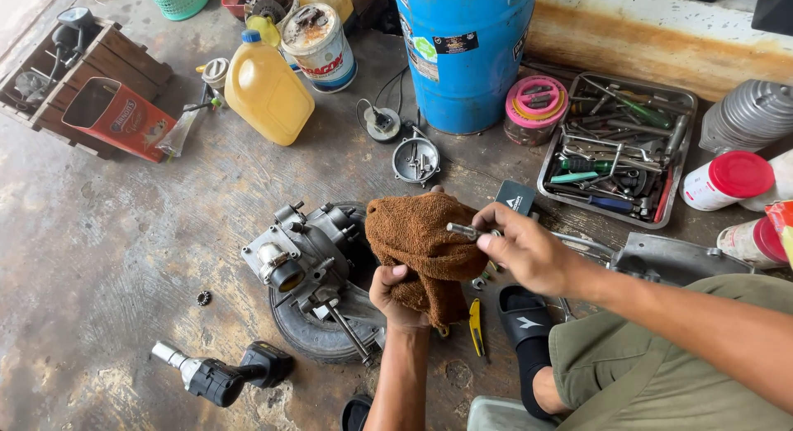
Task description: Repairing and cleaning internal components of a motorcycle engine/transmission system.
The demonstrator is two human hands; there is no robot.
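Left hand: fingers closed, gripping brown rag
Right hand: fingertips pinching metal bolt against the rag
Nearby: engine casing on small tyre; concrete floor

Left hand fisted (thumb up); right hand pinching, forearm extended.

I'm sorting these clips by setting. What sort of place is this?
Probably a small repair workshop, working on the bare floor. An engine rests on a tyre, a tray of tools sits nearby, and a power tool lies on the concrete.
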